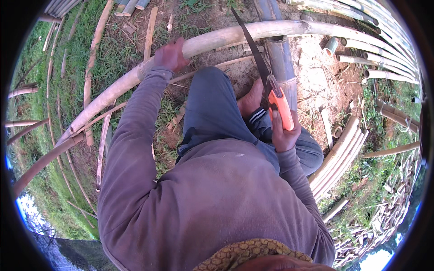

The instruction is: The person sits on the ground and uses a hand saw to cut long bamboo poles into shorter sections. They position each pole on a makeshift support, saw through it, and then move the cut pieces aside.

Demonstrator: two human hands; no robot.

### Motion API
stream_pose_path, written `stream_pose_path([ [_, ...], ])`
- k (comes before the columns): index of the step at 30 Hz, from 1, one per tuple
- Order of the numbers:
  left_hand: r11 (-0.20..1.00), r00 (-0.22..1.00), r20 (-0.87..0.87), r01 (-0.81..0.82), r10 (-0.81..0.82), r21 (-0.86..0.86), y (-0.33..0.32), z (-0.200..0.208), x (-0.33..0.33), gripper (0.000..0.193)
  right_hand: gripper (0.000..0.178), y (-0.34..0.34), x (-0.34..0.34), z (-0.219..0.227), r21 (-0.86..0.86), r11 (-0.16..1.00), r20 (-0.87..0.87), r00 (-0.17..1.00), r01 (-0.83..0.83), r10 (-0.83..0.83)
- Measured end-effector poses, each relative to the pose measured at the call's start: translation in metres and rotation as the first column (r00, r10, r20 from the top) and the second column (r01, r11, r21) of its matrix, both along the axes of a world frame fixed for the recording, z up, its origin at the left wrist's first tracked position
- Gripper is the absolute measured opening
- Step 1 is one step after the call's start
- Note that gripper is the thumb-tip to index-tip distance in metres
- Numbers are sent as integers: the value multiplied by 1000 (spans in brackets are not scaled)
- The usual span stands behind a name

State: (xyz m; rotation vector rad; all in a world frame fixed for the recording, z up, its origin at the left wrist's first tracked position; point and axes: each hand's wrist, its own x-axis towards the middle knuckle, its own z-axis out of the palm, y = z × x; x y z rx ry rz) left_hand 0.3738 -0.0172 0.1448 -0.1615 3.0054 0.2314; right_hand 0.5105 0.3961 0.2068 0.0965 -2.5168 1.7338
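Head view, looking down past the wearer's chest: the left hand is closed over a long, pale, round bamboo pole, which runs across the space in front of the body from the lower left to the upper right. Its grip lies well to the left of the saw, probably to keep the pole from rolling or shifting while leaving room between the knuckles and the teeth.

The right hand is wrapped around the orange plastic handle of a hand saw with a dark, tapering blade. The blade points away from the body and crosses over the pole, its tip reaching past the far side; whether the teeth touch the bamboo cannot be told from above. The handle is held close to the bent right leg, which seems to keep the blade roughly crosswise to the pole.

Beneath the pole, just right of the blade, passes a thick grey-green bamboo log, likely serving as a rest that lifts the pole off the soil. A bare foot is planted near that log, perhaps for balance. Pale yellow bamboo lengths lie side by side at the right, and more slender, greenish bamboo poles lie in a row farther off.
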Motion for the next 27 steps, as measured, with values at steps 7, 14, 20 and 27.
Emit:
stream_pose_path([
  [7,1000,1000,-6,12,-11,20,-3,-6,-5,65,25,-4,-24,-12,28,999,-55,998,-17,19],
  [14,999,998,-42,50,-49,16,-5,-7,-5,67,27,-70,-125,2,76,997,-23,1000,21,-19],
  [20,999,997,-73,41,-39,31,-1,0,0,63,21,34,54,5,-10,1000,-2,1000,16,-16],
  [27,999,1000,-1,19,-19,33,1,-3,-9,67,21,-80,-161,-16,82,996,-123,992,22,-12],
])
